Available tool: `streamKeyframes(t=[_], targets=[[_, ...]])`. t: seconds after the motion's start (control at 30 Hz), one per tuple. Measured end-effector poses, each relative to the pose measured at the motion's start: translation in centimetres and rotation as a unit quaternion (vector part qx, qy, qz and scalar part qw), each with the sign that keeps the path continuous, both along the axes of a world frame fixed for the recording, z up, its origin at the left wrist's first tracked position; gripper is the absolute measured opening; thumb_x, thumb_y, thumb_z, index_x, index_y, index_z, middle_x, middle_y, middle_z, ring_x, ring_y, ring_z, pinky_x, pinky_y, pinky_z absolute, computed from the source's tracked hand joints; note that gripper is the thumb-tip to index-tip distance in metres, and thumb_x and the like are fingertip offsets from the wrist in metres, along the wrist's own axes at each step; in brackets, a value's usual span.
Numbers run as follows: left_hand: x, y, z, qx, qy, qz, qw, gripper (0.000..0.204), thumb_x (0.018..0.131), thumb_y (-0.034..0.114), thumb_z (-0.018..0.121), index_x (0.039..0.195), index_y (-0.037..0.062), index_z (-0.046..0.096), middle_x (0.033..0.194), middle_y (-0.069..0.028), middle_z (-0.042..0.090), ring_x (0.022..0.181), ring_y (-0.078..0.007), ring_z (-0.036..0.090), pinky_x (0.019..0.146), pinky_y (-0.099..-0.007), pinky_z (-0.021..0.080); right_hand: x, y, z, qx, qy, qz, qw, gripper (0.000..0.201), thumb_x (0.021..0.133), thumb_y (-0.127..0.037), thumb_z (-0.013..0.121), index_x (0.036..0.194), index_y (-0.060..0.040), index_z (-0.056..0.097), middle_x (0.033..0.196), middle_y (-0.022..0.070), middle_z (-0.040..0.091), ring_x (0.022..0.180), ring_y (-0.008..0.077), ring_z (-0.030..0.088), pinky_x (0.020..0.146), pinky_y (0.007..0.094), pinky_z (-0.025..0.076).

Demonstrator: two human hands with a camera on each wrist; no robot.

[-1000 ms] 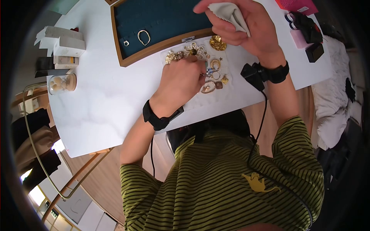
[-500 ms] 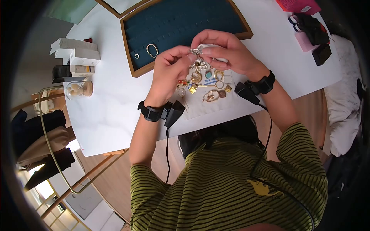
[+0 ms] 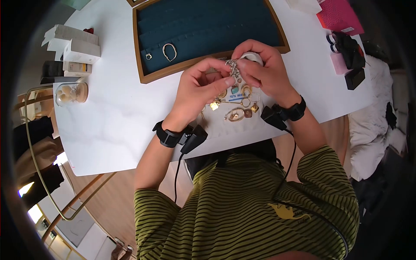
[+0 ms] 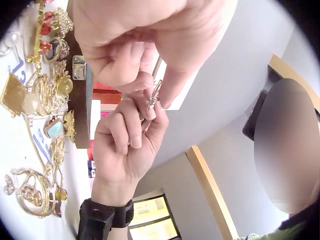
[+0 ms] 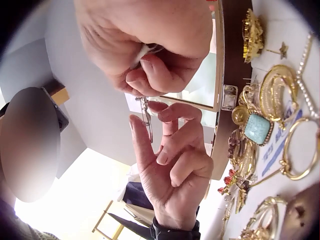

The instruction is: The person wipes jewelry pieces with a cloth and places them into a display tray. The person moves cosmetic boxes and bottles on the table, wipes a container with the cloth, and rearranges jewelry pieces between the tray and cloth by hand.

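Note:
Both hands meet above the jewellery, near the front edge of the tray. A small silver-coloured piece of jewellery (image 3: 232, 66), with stones and a thin bar, is between them. My left hand (image 3: 195, 95) pinches one end between thumb and fingertips. From the other side, my right hand (image 3: 269, 76) grips a pale cloth (image 3: 252, 56) and pinches the piece; its fingers hide much of the cloth in the right wrist view. Below lie a turquoise stone piece (image 5: 258, 128), gold crescent jewellery (image 5: 270, 92), a gold bangle (image 4: 50, 200) and red-beaded jewellery (image 4: 46, 47).
Behind the hands stands a wood-framed tray with dark teal lining (image 3: 208, 32), bearing a silver bracelet (image 3: 175, 51) and a ring (image 3: 148, 56). White boxes (image 3: 81, 52) and a glass dome (image 3: 71, 94) are at left. A pink box (image 3: 340, 17) and black box (image 3: 355, 79) are at right.
The left hand has risen from the jewellery with the silver piece. The right hand, formerly raised apart with the cloth, has come down to meet it; both stay together over the last half second.

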State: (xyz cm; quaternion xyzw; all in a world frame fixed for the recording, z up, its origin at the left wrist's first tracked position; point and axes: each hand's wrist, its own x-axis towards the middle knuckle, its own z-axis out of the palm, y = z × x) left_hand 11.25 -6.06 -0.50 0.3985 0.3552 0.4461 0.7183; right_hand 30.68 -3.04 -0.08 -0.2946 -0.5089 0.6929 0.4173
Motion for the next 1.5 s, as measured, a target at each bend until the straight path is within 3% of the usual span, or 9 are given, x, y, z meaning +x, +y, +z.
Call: streamKeyframes(t=[0.1, 0.3, 0.5, 0.63, 0.87, 0.97, 1.03, 1.1, 1.5], targets=[[-0.4, -0.1, -0.2, -0.023, -0.022, -0.006, 0.999, 0.016, 0.088, 0.003, 0.068, 0.104, 0.0027, 0.065, 0.076, 0.0006, 0.065, 0.053, -0.0006, 0.045, 0.046, -0.017, 0.03, -0.3, 0.1, -0.5, -0.04, 0.025, -0.043, 0.998, 0.01, 0.09, -0.004, 0.059, 0.1, -0.0003, 0.061, 0.065, -0.0006, 0.054, 0.045, 0.0019, 0.038, 0.041, 0.0191, 0.028], [-0.4, -0.4, -0.1, 0.03, 0.08, 0.008, 0.996, 0.012, 0.091, 0.009, 0.066, 0.101, 0.0018, 0.066, 0.074, -0.0016, 0.066, 0.054, -0.0023, 0.047, 0.047, -0.0183, 0.036, -0.4, 0.1, 0.2, -0.078, 0.003, -0.074, 0.994, 0.008, 0.09, -0.001, 0.057, 0.097, -0.0005, 0.058, 0.065, 0.0016, 0.053, 0.045, 0.0028, 0.038, 0.042, 0.0191, 0.028], [-0.8, -0.3, 0.2, 0.072, 0.104, -0.012, 0.992, 0.017, 0.096, 0.017, 0.059, 0.093, 0.001, 0.065, 0.072, -0.0015, 0.065, 0.053, -0.003, 0.047, 0.047, -0.0188, 0.037, -0.2, 0.1, -0.1, -0.055, 0.008, -0.048, 0.997, 0.006, 0.089, 0.001, 0.057, 0.094, -0.0004, 0.057, 0.068, 0.0035, 0.056, 0.048, 0.0032, 0.04, 0.043, 0.0189, 0.029], [-0.9, -0.3, 0.6, 0.085, 0.119, -0.03, 0.989, 0.027, 0.098, 0.021, 0.055, 0.082, 0.0014, 0.063, 0.062, 0.0009, 0.056, 0.051, -0.0029, 0.045, 0.046, -0.02, 0.035, -0.4, 0.3, 0.6, -0.058, 0.005, -0.044, 0.997, 0.005, 0.089, 0.001, 0.057, 0.093, -0.0002, 0.056, 0.069, 0.0045, 0.057, 0.048, 0.0034, 0.04, 0.043, 0.0189, 0.029], [-1.6, 0.4, 0.7, 0.075, 0.059, 0.018, 0.995, 0.041, 0.104, 0.029, 0.045, 0.073, 0.0046, 0.057, 0.057, 0.0032, 0.046, 0.048, -0.0038, 0.036, 0.046, -0.0198, 0.029, -1.3, 3.9, 4.5, 0.033, -0.118, -0.019, 0.992, 0.007, 0.088, -0.005, 0.061, 0.094, -0.0022, 0.061, 0.074, 0.0046, 0.061, 0.048, 0.0019, 0.04, 0.043, 0.0169, 0.027], [-2.1, 0.8, 0.7, 0.082, 0.08, 0.015, 0.993, 0.042, 0.1, 0.031, 0.052, 0.067, 0.0049, 0.058, 0.056, 0.0036, 0.048, 0.049, -0.003, 0.039, 0.047, -0.0204, 0.031, -2.2, 6.9, 5.7, 0.09, -0.189, -0.004, 0.978, 0.01, 0.091, -0.013, 0.061, 0.097, -0.0048, 0.061, 0.075, 0.0009, 0.06, 0.049, -0.0003, 0.038, 0.043, 0.0157, 0.023], [-1.9, 1.1, 0.1, 0.087, 0.088, 0.007, 0.992, 0.043, 0.098, 0.032, 0.056, 0.066, 0.0039, 0.06, 0.055, 0.0034, 0.049, 0.05, -0.0029, 0.04, 0.047, -0.0214, 0.033, -3.1, 8.5, 5.3, 0.102, -0.221, 0.015, 0.97, 0.013, 0.09, -0.013, 0.062, 0.098, -0.0037, 0.063, 0.077, 0.0015, 0.062, 0.049, 0.0003, 0.04, 0.043, 0.0161, 0.025], [-1.8, 1.1, -0.3, 0.118, 0.153, -0.074, 0.978, 0.043, 0.096, 0.032, 0.06, 0.065, 0.0024, 0.061, 0.055, 0.0019, 0.051, 0.05, -0.0048, 0.042, 0.048, -0.0236, 0.035, -4.1, 9.6, 4.6, 0.116, -0.283, 0.043, 0.951, 0.016, 0.086, -0.013, 0.062, 0.098, -0.003, 0.066, 0.077, 0.0018, 0.065, 0.05, 0.0009, 0.043, 0.043, 0.017, 0.027], [-1.8, 1.3, -0.5, 0.178, 0.195, -0.074, 0.962, 0.04, 0.093, 0.03, 0.062, 0.069, -0.0003, 0.067, 0.055, -0.0038, 0.058, 0.049, -0.0094, 0.051, 0.05, -0.0269, 0.04, -7.7, 12.0, 1.3, 0.11, -0.401, 0.123, 0.901, 0.011, 0.085, -0.012, 0.063, 0.093, -0.0038, 0.066, 0.071, -0.001, 0.063, 0.048, 0.0002, 0.043, 0.042, 0.0163, 0.027]])
